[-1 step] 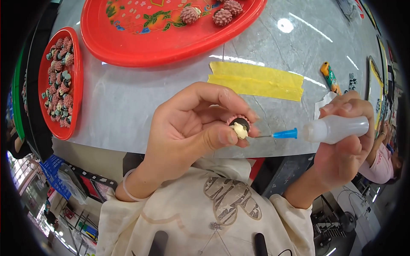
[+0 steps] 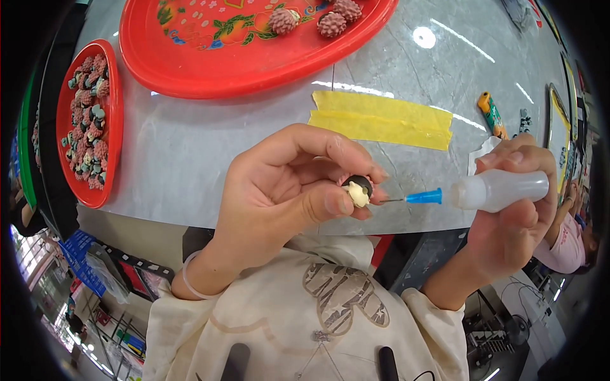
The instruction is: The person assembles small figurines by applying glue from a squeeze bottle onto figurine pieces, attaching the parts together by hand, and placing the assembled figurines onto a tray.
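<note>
Pinched between the thumb and fingers of my left hand (image 2: 279, 190) is a small figurine (image 2: 358, 190), with a pink bumpy outside, a dark inner part and a cream-coloured piece on its face. In my right hand (image 2: 515, 209) lies a translucent squeeze bottle (image 2: 502, 190), gripped by thumb and fingers. A blue needle hub (image 2: 424, 197) points left from it, and its thin metal needle ends just right of the figurine, near my left fingertips. I cannot make out whether the needle touches anything.
A large red tray (image 2: 210, 79) with several pink bumpy pieces (image 2: 332, 25) stands at the far side. Many small pieces fill a red oval tray (image 2: 114, 140) at left. Yellow tape (image 2: 381, 120) is stuck to the grey table (image 2: 171, 159). An orange-green utility knife (image 2: 491, 114) lies at right.
The needle tip has shifted slightly right, away from the figurine. The figurine has tilted a little in my left fingers. Both hands otherwise stay in place.
</note>
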Demonstrator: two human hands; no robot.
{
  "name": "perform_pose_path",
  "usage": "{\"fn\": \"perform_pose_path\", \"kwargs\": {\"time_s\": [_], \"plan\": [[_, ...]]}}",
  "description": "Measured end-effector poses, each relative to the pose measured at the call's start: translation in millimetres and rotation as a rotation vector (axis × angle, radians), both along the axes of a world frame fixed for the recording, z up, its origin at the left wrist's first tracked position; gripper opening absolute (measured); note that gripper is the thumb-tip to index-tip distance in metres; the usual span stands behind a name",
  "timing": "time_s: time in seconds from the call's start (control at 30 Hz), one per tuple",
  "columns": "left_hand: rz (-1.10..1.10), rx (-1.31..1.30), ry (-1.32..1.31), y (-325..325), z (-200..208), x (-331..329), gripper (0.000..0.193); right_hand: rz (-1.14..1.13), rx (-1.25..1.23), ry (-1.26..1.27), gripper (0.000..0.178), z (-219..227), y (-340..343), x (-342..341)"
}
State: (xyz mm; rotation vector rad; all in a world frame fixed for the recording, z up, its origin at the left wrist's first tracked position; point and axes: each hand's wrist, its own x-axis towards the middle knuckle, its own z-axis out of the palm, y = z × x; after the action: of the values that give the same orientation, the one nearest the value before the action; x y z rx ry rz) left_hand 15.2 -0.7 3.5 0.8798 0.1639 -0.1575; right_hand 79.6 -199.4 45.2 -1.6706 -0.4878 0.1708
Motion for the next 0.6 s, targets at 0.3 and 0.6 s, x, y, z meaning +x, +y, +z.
{"fn": "perform_pose_path", "kwargs": {"time_s": [0.3, 0.6], "plan": [[-0.035, -0.048, 0.036, 3.4, 1.5, 0.6, 0.034, 0.137, -0.249, -0.358, 0.038, 18.5, 4.6, 0.9], [-0.029, -0.015, 0.047, 1.3, 1.4, -0.1, 0.033, 0.104, -0.295, -0.464, 0.042, 26.6, 13.8, -7.8]]}}
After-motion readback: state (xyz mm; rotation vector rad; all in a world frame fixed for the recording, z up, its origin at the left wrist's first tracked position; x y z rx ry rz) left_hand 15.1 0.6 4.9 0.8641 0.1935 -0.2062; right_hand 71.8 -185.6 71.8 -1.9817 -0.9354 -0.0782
